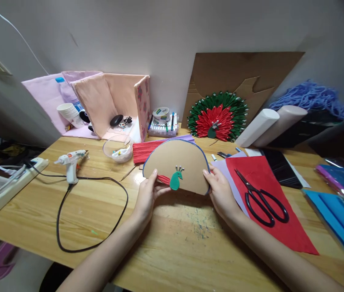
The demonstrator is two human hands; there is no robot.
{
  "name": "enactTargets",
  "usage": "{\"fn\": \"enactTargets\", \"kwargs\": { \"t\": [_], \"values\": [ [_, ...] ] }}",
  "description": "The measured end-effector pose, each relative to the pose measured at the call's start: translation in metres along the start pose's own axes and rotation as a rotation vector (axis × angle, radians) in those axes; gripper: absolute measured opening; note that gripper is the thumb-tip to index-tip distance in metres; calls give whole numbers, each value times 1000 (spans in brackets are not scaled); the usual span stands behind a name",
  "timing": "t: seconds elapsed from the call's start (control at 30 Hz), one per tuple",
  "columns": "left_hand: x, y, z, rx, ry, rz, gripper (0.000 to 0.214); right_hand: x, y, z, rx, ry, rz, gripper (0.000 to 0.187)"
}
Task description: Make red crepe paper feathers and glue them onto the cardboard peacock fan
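Observation:
Between my two hands is a rounded piece of cardboard (175,156) with a blue edge, tilted up above the table. My left hand (149,190) grips its lower left side, thumb in front and fingers behind. My right hand (217,184) pinches the lower right corner the same way. A green bird's body (175,181), topped with small silvery-tipped stalks, sits at the cardboard's lower middle. Beside it, a red crinkled strip (163,179) reaches toward my left thumb. Black-handled scissors (261,198) lie right of my right hand on red sheet material (275,162).
On the left stands a glue gun (72,164) with its looping black cable (58,223) and a power strip (13,184). Behind are a clear bowl (108,151), red crepe paper (143,153), markers (167,127), and a finished red-green peacock (216,117) against cardboard (220,71). Blue packets (333,219) lie far right.

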State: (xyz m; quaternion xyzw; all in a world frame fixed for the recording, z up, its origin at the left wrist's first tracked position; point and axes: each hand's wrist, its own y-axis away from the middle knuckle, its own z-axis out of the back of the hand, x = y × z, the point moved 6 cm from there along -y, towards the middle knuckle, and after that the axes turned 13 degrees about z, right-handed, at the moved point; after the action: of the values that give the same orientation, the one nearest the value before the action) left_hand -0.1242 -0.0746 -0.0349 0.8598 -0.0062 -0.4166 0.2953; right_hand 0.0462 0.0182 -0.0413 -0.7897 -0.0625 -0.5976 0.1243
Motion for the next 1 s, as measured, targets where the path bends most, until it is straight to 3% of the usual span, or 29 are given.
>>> {"fn": "enactTargets", "kwargs": {
  "t": [0.17,0.27,0.43,0.5,0.6,0.77,0.9,1.0],
  "values": [
    [4,-2,2,32,56,24,36,2,1,-1,-20,-28,-25,26],
    [1,-5,7,-1,29,-29,35,0,-3,3,-30,-9,-8,27],
    [-26,-12,37,-316,-163,-271,42,-7,-14,13,-5,63,-38,26],
    [-32,-17,36,-274,-279,-256,41,-11,-17,15,17,67,-70,24],
    [-28,-22,26,-110,-439,-130,35,-16,-20,15,76,116,-81,23],
    [-18,-20,16,22,-438,-37,35,-7,-29,23,110,373,31,26],
    [-22,-16,20,36,-537,51,28,30,-30,41,68,539,281,30],
    [-23,-12,29,12,-622,164,24,56,-23,63,39,814,472,23]
  ]
}}
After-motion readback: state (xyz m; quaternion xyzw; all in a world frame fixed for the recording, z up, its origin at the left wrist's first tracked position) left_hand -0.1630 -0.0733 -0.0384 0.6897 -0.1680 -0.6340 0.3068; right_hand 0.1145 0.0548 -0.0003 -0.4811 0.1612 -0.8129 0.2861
